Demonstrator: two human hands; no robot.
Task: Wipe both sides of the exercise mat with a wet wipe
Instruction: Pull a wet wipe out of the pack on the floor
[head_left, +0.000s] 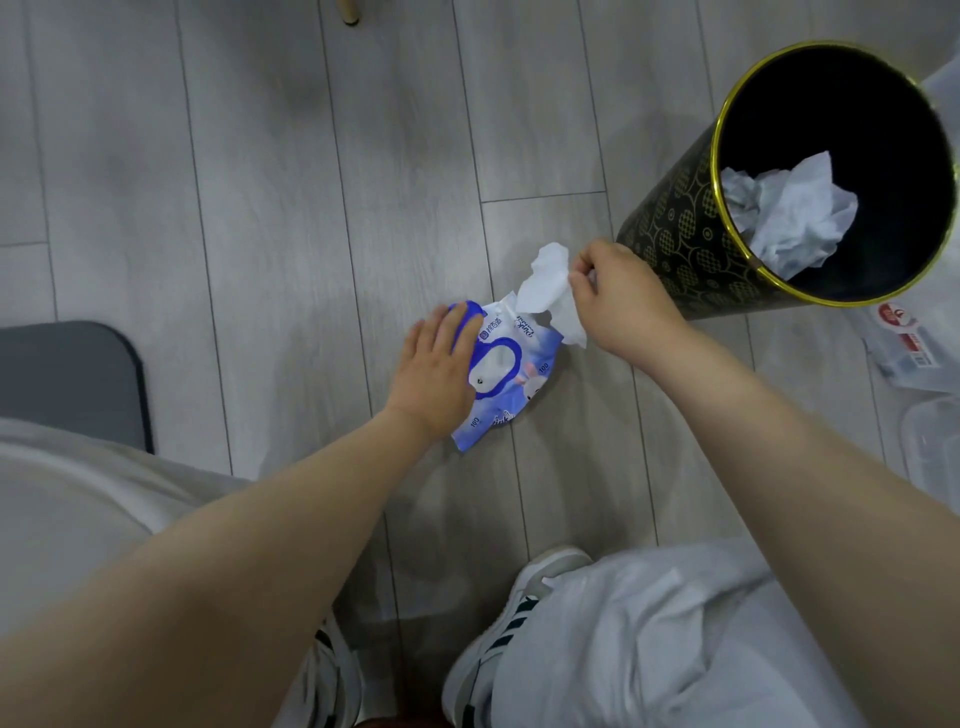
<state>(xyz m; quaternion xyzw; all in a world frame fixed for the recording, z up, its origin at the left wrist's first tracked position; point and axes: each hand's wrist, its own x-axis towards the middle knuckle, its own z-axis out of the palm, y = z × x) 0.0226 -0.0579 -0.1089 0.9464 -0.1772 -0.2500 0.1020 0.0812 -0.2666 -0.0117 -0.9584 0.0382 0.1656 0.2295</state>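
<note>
A blue and white pack of wet wipes (511, 371) lies on the grey wood floor in the middle of the view. My left hand (434, 369) lies flat on the pack's left side, fingers straight, pressing it down. My right hand (618, 299) pinches a white wet wipe (545, 288) that stands out of the pack's top. A corner of the grey exercise mat (72, 379) shows at the left edge, partly hidden by my knee.
A tall black bin with a gold rim (680, 223) stands right of my right hand, with crumpled white wipes (784, 213) inside. Clear plastic containers (914, 343) lie at the right edge. My shoes (498, 639) are at the bottom. A wooden furniture leg (349, 11) is at the top.
</note>
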